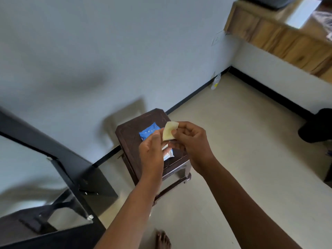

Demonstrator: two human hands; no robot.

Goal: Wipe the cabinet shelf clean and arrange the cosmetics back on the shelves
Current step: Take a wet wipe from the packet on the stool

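A small pale yellow folded wipe (169,130) is pinched between both my hands above a dark brown stool (131,139). My right hand (190,142) grips its right edge with thumb and fingers. My left hand (152,151) holds its left edge at the fingertips. Under my hands a blue wipes packet (148,133) lies on the stool top, partly hidden. The black cabinet (59,173) with a mirrored door stands at the lower left.
A clear spray bottle (216,81) stands on the floor by the wall corner. A wooden ledge (280,40) runs along the upper right. A dark object (316,126) sits at the right edge. My bare foot (162,239) is on the pale floor.
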